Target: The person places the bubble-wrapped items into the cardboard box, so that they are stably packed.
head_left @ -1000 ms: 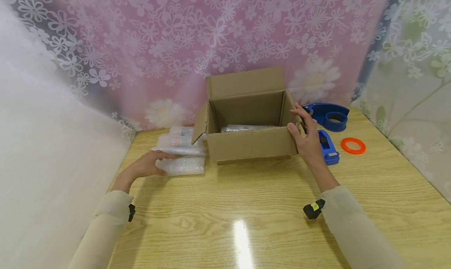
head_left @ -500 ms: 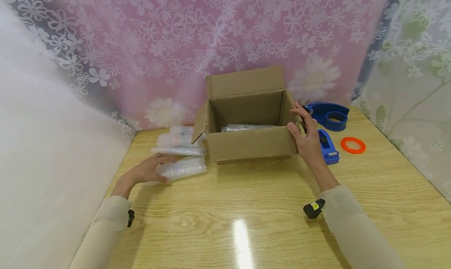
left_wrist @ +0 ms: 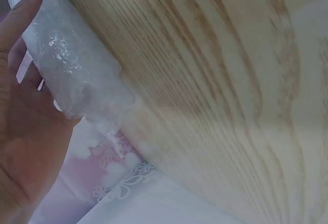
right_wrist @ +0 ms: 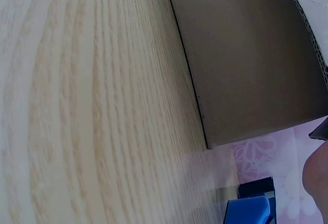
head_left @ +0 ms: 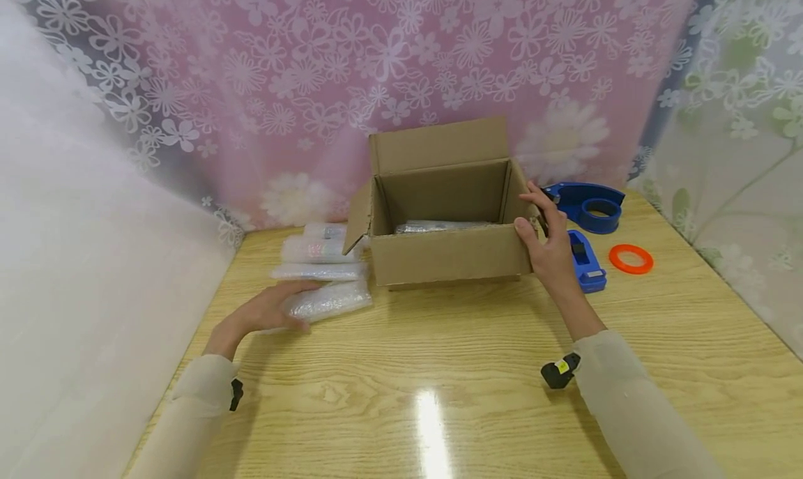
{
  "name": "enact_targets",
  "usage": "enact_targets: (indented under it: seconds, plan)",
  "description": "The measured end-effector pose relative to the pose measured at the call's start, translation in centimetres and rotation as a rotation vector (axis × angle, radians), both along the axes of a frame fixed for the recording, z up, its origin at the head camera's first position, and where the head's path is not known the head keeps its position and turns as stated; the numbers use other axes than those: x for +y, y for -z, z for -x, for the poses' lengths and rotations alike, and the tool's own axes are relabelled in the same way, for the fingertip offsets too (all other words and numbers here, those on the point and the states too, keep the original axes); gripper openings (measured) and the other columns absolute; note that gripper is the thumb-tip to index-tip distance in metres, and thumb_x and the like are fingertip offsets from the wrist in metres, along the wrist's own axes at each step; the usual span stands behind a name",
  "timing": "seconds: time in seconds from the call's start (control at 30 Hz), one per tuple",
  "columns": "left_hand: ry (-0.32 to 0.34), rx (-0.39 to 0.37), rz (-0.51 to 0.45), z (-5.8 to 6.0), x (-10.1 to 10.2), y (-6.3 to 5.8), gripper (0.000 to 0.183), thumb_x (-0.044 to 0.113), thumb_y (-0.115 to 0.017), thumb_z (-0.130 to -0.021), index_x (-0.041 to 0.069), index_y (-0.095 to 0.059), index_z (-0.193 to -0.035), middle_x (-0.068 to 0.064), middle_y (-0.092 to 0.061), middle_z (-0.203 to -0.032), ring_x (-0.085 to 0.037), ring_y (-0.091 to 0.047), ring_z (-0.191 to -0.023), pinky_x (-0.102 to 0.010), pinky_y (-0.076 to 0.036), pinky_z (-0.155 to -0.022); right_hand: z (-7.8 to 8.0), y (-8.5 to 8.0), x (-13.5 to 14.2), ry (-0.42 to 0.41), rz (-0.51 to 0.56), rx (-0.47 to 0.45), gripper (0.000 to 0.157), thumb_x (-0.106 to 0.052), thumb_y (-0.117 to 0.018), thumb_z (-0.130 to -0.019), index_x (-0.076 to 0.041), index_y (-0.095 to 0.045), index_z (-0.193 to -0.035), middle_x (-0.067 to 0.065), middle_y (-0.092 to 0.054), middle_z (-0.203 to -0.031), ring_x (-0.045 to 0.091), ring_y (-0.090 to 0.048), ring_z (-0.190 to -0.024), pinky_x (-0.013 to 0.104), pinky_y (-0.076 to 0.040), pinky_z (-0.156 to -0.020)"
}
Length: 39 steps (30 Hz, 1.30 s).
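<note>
My left hand (head_left: 270, 310) spreads its thumb and fingers along either side of a clear bubble-wrapped package (head_left: 332, 300) on the table. In the left wrist view, the thumb of that hand (left_wrist: 25, 131) overlaps the near edge of the bubble wrap (left_wrist: 72, 55), and the other fingers go partly behind it. My right hand (head_left: 551, 245) grips the right front corner of an open cardboard box (head_left: 452, 258), thumb on the front wall and fingers along the side. Inside the box lie clear wrapped packages (head_left: 439, 226).
Several more wrapped packages (head_left: 320, 249) lie left of the box. To its right are a blue tape dispenser (head_left: 583, 207), a smaller blue device (head_left: 586, 263) and an orange ring (head_left: 631, 259). A floral curtain (head_left: 439, 61) hangs behind the wooden table (head_left: 502, 381).
The nearest bubble-wrapped package has turned slightly, its left end toward me, apart from the others. My left hand has shifted nearer and spread wider over it. The right hand keeps its grip.
</note>
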<state>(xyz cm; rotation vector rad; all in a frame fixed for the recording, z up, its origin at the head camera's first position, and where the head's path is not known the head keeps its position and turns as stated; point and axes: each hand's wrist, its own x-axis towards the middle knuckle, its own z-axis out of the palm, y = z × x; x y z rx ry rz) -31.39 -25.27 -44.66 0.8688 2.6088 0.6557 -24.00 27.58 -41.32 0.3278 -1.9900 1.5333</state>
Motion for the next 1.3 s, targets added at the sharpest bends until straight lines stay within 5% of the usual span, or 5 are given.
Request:
enact_targets:
  seconds: [0.37,0.73,0.87,1.07,1.3]
  plan:
    - [0.002,0.006,0.044,-0.8,-0.4,-1.1,0.084,0.042,-0.087,-0.083,0.020,-0.052,-0.155,-0.011,-0.048,-0.159,-0.044,-0.043,-0.144,-0.067,-0.039,-0.112,0.0,-0.1,0.0,0.009,-0.001,0.012,0.043,-0.009,-0.058,-0.106,-0.002,-0.051,-0.147,0.006,-0.033,-0.168,0.022,-0.029,-0.156,0.049,-0.016,-0.129]
    - [-0.003,0.002,0.031,-2.2,-0.6,-3.2,0.077,0.033,-0.087,-0.084,0.029,-0.054,-0.153,-0.007,-0.051,-0.157,-0.044,-0.049,-0.140,-0.068,-0.038,-0.112,0.0,-0.1,0.0,0.005,0.006,0.009,0.043,-0.008,-0.058,-0.105,-0.002,-0.051,-0.148,0.002,-0.034,-0.168,0.021,-0.027,-0.155,0.049,-0.024,-0.126]
    - [0.023,0.029,0.035,-2.8,-0.4,-4.1,0.078,0.034,-0.087,-0.084,0.027,-0.054,-0.153,-0.006,-0.052,-0.156,-0.043,-0.049,-0.140,-0.068,-0.038,-0.113,0.1,0.0,-0.1,-0.004,0.007,0.018,0.043,-0.007,-0.058,-0.105,-0.001,-0.051,-0.147,0.004,-0.034,-0.168,0.023,-0.028,-0.156,0.048,-0.017,-0.129]
    - [0.056,0.120,0.016,-3.5,-0.1,-6.0,0.082,0.048,-0.088,-0.078,0.026,-0.057,-0.151,-0.005,-0.056,-0.153,-0.040,-0.050,-0.140,-0.064,-0.040,-0.113,0.2,0.0,0.0,0.009,0.003,0.021,0.043,-0.008,-0.058,-0.105,-0.002,-0.052,-0.147,0.000,-0.035,-0.168,0.021,-0.030,-0.155,0.043,-0.024,-0.127]
    - [0.025,0.161,0.005,-4.2,0.2,-7.9,0.081,0.045,-0.089,-0.079,0.031,-0.056,-0.151,-0.004,-0.054,-0.154,-0.039,-0.048,-0.142,-0.063,-0.039,-0.114,0.1,0.0,0.0,0.009,0.002,0.017,0.043,-0.008,-0.058,-0.106,-0.001,-0.051,-0.148,0.000,-0.034,-0.168,0.023,-0.030,-0.156,0.048,-0.020,-0.128]
